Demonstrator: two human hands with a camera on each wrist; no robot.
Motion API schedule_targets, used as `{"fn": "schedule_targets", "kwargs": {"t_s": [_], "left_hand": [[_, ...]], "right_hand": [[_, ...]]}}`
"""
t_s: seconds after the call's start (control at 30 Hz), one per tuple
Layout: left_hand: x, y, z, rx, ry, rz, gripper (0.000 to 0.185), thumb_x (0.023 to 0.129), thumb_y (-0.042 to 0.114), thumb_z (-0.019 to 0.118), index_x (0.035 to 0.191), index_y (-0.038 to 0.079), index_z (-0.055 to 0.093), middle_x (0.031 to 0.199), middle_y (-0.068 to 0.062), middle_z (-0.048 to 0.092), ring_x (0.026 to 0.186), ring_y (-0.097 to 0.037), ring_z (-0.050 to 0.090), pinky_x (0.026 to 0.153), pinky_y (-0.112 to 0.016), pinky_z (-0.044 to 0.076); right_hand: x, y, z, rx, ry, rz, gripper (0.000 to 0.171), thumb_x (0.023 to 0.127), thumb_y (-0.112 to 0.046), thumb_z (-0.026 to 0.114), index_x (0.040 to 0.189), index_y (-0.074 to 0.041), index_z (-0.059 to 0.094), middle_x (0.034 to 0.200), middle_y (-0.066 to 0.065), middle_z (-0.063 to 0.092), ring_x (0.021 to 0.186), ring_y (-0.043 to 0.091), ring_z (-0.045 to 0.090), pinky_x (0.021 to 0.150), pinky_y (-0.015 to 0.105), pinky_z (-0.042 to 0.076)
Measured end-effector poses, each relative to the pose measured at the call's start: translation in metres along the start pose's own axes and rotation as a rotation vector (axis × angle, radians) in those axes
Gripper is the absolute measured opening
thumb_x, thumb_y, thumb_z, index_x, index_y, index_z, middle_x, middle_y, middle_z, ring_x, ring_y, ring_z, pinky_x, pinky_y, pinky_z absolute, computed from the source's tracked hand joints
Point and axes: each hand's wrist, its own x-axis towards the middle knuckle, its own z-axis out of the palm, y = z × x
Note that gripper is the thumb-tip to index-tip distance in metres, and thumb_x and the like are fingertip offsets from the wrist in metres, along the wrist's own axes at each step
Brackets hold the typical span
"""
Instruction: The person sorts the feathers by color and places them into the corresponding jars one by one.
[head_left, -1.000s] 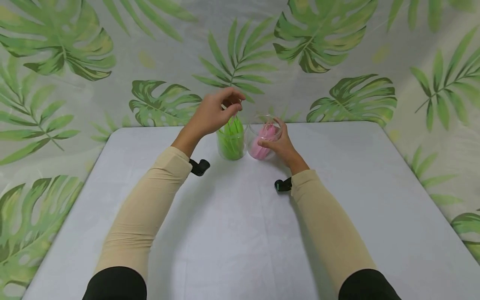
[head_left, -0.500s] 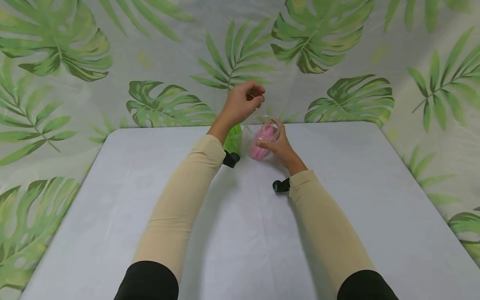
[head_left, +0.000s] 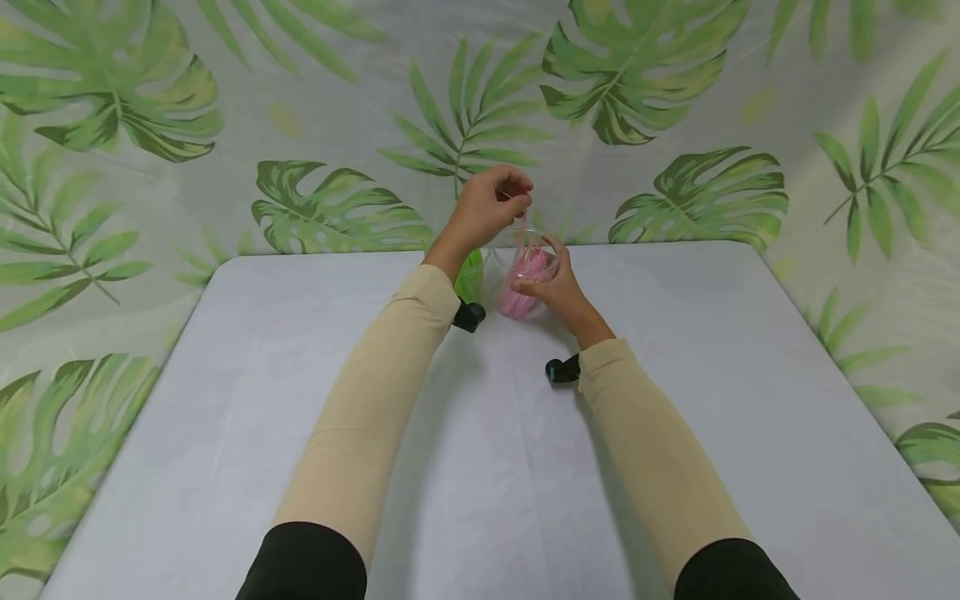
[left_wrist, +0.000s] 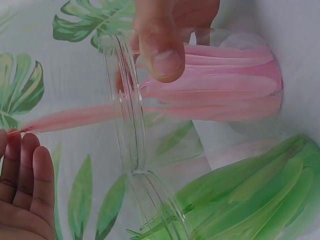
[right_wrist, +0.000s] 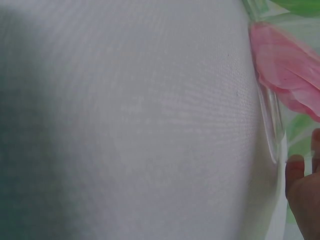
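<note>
My left hand is raised above the clear jar at the far edge of the table. Its fingertips pinch the thin end of a pink feather-like strip, whose other end reaches into the jar's mouth. More pink feather-like strips stand bundled inside. My right hand grips this jar near the rim, thumb in front and fingers around the far side. Right beside it stands a second clear jar with green feather-like strips, partly hidden by my left arm in the head view.
The table has a white cloth. Behind it rises a leaf-patterned backdrop. A black wrist camera sits close to the green strips' jar, another in front of my right hand.
My left hand has moved right, from above the green strips' jar to above the pink strips' jar, and a pink strip now shows below its fingers. My right hand has kept its hold.
</note>
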Motion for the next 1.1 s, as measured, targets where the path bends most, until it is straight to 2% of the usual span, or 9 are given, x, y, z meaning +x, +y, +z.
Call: {"fn": "schedule_targets", "kwargs": {"t_s": [0.2,0.4,0.53,0.7,0.9,1.1], "left_hand": [[0.002,-0.005,0.006,0.029,-0.029,-0.016,0.018,0.099,0.017,0.060,0.114,0.008,0.066,0.114,-0.009,0.069,0.096,-0.019,0.067,0.081,-0.025,0.055],[-0.001,-0.012,0.013,0.010,-0.052,-0.023,0.019,0.098,0.015,0.060,0.114,0.007,0.067,0.114,-0.010,0.069,0.098,-0.021,0.067,0.082,-0.027,0.056],[-0.004,-0.017,0.016,-0.003,-0.063,-0.040,0.018,0.099,0.015,0.059,0.113,0.007,0.067,0.115,-0.010,0.069,0.102,-0.020,0.067,0.084,-0.027,0.057],[-0.006,-0.021,0.019,-0.026,-0.070,-0.049,0.018,0.098,0.013,0.060,0.113,0.005,0.067,0.115,-0.012,0.069,0.103,-0.022,0.067,0.085,-0.029,0.057],[-0.009,-0.024,0.021,-0.013,-0.074,-0.055,0.018,0.098,0.013,0.061,0.113,0.005,0.067,0.113,-0.013,0.070,0.101,-0.022,0.068,0.085,-0.030,0.058],[-0.009,-0.027,0.022,0.005,-0.079,-0.055,0.018,0.098,0.012,0.061,0.112,0.005,0.068,0.113,-0.012,0.070,0.102,-0.022,0.068,0.086,-0.030,0.057]], "right_hand": [[0.010,0.012,-0.003,0.025,0.004,-0.025,0.105,0.080,-0.010,0.079,0.157,-0.025,0.009,0.160,0.018,0.030,0.146,0.033,0.035,0.122,0.047,0.028],[0.020,0.027,-0.005,0.010,0.029,-0.034,0.104,0.080,-0.016,0.080,0.156,-0.035,0.010,0.160,0.013,0.031,0.145,0.029,0.036,0.123,0.046,0.027],[0.021,0.030,-0.006,-0.003,0.039,-0.040,0.103,0.079,-0.018,0.081,0.154,-0.037,0.012,0.158,0.012,0.032,0.143,0.027,0.038,0.121,0.046,0.030],[0.022,0.029,-0.004,0.014,0.036,-0.064,0.103,0.079,-0.018,0.081,0.155,-0.033,0.014,0.156,0.011,0.035,0.140,0.026,0.041,0.119,0.047,0.033],[0.021,0.027,-0.005,-0.002,0.027,-0.029,0.104,0.079,-0.019,0.080,0.155,-0.035,0.010,0.159,0.012,0.031,0.144,0.027,0.036,0.123,0.046,0.027],[0.002,0.002,-0.001,-0.012,0.002,-0.001,0.103,0.082,-0.015,0.077,0.157,-0.026,0.007,0.159,0.016,0.030,0.146,0.030,0.034,0.123,0.046,0.026]]}}
